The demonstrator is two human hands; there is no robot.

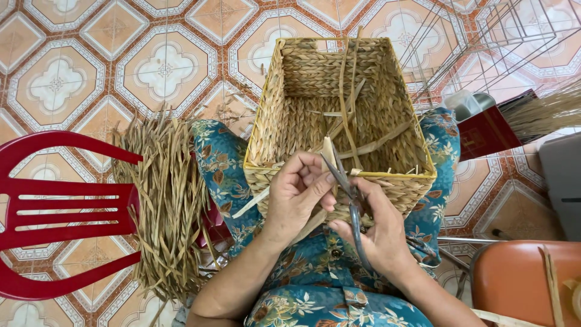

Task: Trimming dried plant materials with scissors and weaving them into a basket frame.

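I see both forearms coming up from the bottom edge and meeting over my lap, just in front of the basket (342, 109), which rests on my knees with its open top facing me. My left hand (298, 192) is bent at the wrist, palm turned inward, fingers curled; its grip pinches a pale strand (328, 150) that stands up at the basket's near rim, thumb pressed against the forefinger. My right hand (378, 233) lies lower and to the right, knuckles up, its grip clenched around the handles of the scissors (342, 175), whose blades point up and left toward that strand and look slightly parted; I cannot tell whether they touch it. The two hands are touching or almost touching at the fingertips. Loose strands stick up from inside the basket and lean across its far wall. A bundle of dried fibre (166, 200) lies draped beside my left knee, against a red chair (60, 212). An orange seat (523, 281) sits at lower right on the tiled floor (91, 66)
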